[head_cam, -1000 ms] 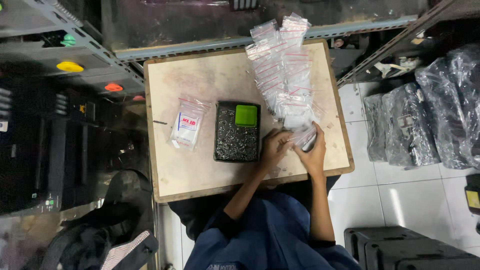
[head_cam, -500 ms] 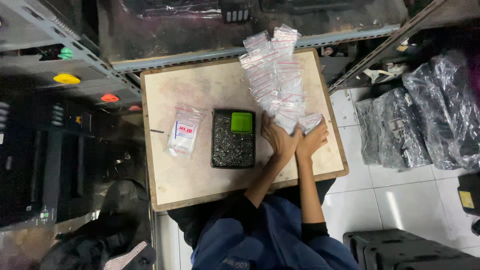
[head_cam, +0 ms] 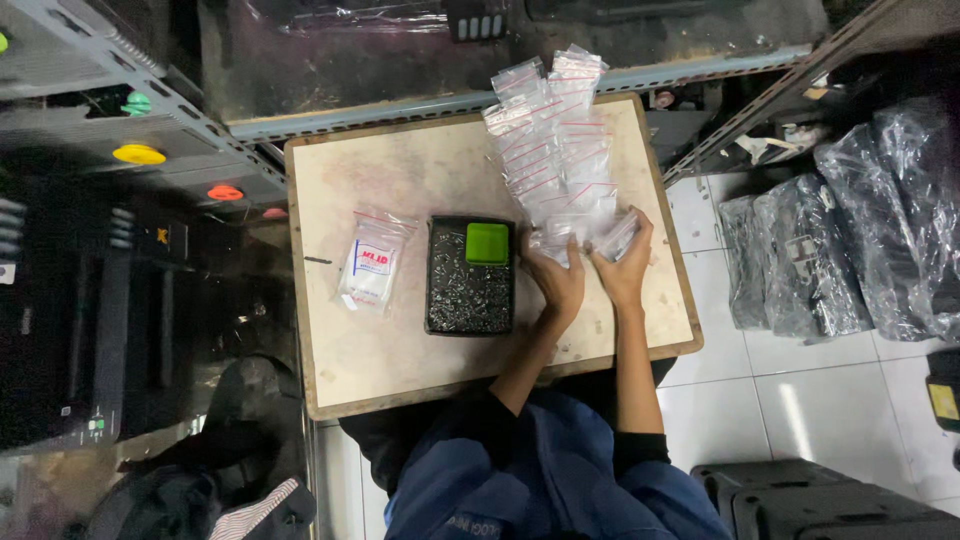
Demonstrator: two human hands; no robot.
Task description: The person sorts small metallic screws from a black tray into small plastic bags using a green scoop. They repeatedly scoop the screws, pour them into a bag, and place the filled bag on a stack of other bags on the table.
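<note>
Since the earlier frame, both of our hands are sitting slightly higher on the table (head_cam: pixel 400 350), nearer the lower end of the row of clear zip bags (head_cam: pixel 555 150), and the tray and labelled bag are keeping their places.

We are resting our left hand (head_cam: pixel 556 282) palm down, fingers curled loosely over the bottom bags of the row; whether it is gripping one, we cannot tell. We are closing our right hand (head_cam: pixel 624 268) around a small clear bag (head_cam: pixel 618 236) at the lower right end of the row, with the fingers wrapped over it.

The row of clear zip bags is lying overlapped on the table, and its long axis is running from our hands up to the far edge, leaning slightly left at the top. The far end is reaching past the table edge toward the metal shelf rail (head_cam: pixel 400 110).

Just left of our left hand, the black tray (head_cam: pixel 470 290) of small dark parts is lying with its long axis pointing away from us. A green scoop-like piece (head_cam: pixel 487 243) is sitting in its upper right corner. Further left, a single labelled bag (head_cam: pixel 372 262) is lying flat, apart from the tray.
</note>
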